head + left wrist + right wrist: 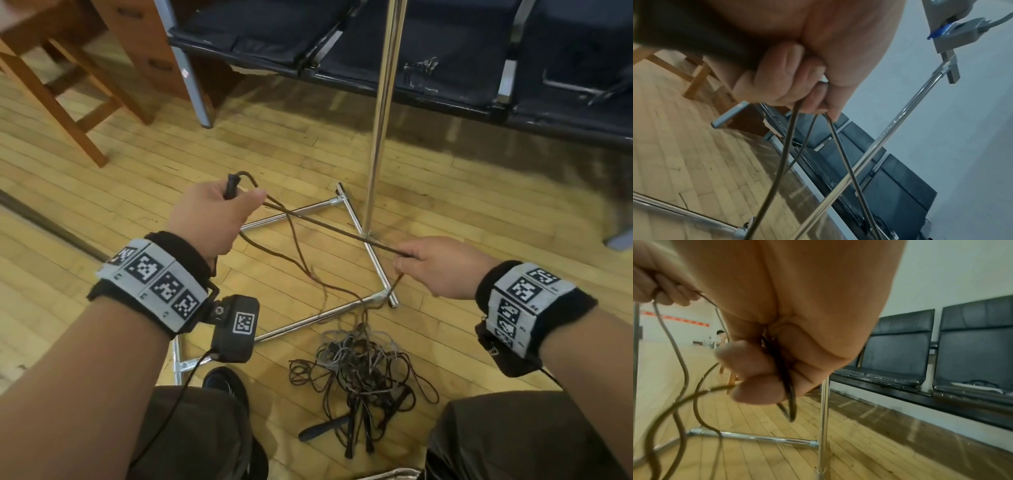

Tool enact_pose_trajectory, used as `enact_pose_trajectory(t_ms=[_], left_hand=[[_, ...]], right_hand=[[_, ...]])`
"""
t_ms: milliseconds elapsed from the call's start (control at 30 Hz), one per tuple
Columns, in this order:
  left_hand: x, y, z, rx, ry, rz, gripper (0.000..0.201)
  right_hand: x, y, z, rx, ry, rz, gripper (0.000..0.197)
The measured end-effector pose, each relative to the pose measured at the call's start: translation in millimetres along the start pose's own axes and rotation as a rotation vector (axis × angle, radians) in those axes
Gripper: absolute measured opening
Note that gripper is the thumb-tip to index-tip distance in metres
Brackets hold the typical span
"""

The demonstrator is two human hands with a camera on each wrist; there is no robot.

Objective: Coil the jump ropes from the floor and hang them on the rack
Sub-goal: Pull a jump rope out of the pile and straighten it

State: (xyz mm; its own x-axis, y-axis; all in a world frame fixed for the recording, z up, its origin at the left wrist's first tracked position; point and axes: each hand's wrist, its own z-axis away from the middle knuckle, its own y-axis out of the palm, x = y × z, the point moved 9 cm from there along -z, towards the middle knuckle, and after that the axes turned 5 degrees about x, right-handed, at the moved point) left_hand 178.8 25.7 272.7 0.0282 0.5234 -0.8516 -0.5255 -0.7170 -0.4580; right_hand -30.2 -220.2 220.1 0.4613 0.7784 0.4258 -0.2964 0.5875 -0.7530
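Note:
A brown jump rope [329, 226] stretches taut between my two hands above the floor. My left hand [219, 209] grips its black handle [231, 186] together with several rope strands [789, 146]. My right hand [424, 263] pinches the rope [786, 382] further along; slack loops [684, 382] hang from it down to the floor. A tangled pile of jump ropes [363, 373] with black handles [322, 428] lies on the wooden floor between my knees. The chrome rack's upright pole [383, 113] and its square base [363, 233] stand just beyond my hands.
A row of black padded seats [428, 51] runs along the wall behind the rack. A wooden chair [58, 85] and a wooden cabinet stand at the far left. My shoe [226, 383] is near the base's front corner. A person [721, 337] is far off across the hall.

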Motion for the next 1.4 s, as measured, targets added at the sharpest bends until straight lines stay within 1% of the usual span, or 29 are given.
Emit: enact_pose_trajectory(t_ms=[67,167,233,300,400,500,567,600,633,733,800,833,900,967,1033,1067,1133,1167,1200,1233,1267,1300,1333,1400], left_hand=[[3,-9,-1,-0.061,-0.024,-0.013,0.036],[5,-26,-3,-0.109,-0.048,0.038,0.035],[6,-35,-2,-0.145,-0.043,0.053,0.035],[8,-42,-1,-0.175,-0.037,0.026,0.038],[11,-50,1,-0.203,-0.026,-0.076,0.038],[9,-49,3,-0.209,-0.009,-0.279,0.034],[7,-35,7,-0.154,-0.009,-0.345,0.029],[5,-22,9,-0.089,0.007,-0.332,0.026],[2,-3,13,0.005,0.035,-0.29,0.022],[-14,66,32,0.377,0.121,-0.163,0.019],[-25,100,45,0.584,0.156,0.006,0.02],[-31,108,47,0.646,0.156,0.113,0.023],[-37,111,47,0.724,0.135,0.271,0.026],[-37,110,47,0.803,0.132,0.307,0.035],[-29,107,47,0.831,0.154,0.21,0.038],[-25,106,47,0.808,0.17,0.149,0.035],[-21,103,45,0.709,0.181,0.089,0.03],[-21,102,45,0.66,0.187,0.098,0.032],[-23,102,45,0.631,0.2,0.119,0.039],[-25,105,47,0.635,0.214,0.142,0.047],[-28,109,49,0.656,0.233,0.151,0.05],[-32,114,53,0.679,0.251,0.141,0.047],[-35,118,55,0.694,0.272,0.105,0.039],[-37,126,56,0.667,0.314,-0.025,0.018]], right_hand=[[-4,1,0,0.011,0.019,0.025,0.024],[-7,-4,-2,-0.014,0.03,-0.004,0.024],[-11,-6,-4,-0.024,0.048,-0.005,0.025],[-18,-2,-3,0.005,0.08,0.012,0.027],[-27,7,-2,0.08,0.123,0.055,0.03],[-18,5,1,0.083,0.107,0.097,0.033],[1,-1,4,0.055,0.044,0.028,0.032],[15,-5,6,0.04,-0.002,-0.021,0.031],[33,-9,9,0.03,-0.056,-0.058,0.03],[83,-15,17,0.011,-0.217,-0.138,0.03],[103,-25,20,-0.033,-0.296,-0.284,0.027],[107,-31,21,-0.055,-0.315,-0.383,0.026],[104,-42,22,-0.08,-0.317,-0.573,0.027],[95,-50,24,-0.107,-0.295,-0.671,0.028],[84,-55,25,-0.136,-0.262,-0.695,0.027],[78,-55,26,-0.139,-0.246,-0.703,0.027],[72,-51,27,-0.102,-0.238,-0.707,0.027],[74,-46,28,-0.066,-0.25,-0.701,0.027],[78,-41,30,-0.03,-0.276,-0.692,0.026],[84,-37,32,-0.005,-0.311,-0.676,0.025],[90,-35,35,0.003,-0.345,-0.652,0.024],[96,-35,37,0.002,-0.376,-0.633,0.024],[101,-35,38,0.001,-0.404,-0.625,0.024],[108,-38,41,0.01,-0.449,-0.631,0.025]])
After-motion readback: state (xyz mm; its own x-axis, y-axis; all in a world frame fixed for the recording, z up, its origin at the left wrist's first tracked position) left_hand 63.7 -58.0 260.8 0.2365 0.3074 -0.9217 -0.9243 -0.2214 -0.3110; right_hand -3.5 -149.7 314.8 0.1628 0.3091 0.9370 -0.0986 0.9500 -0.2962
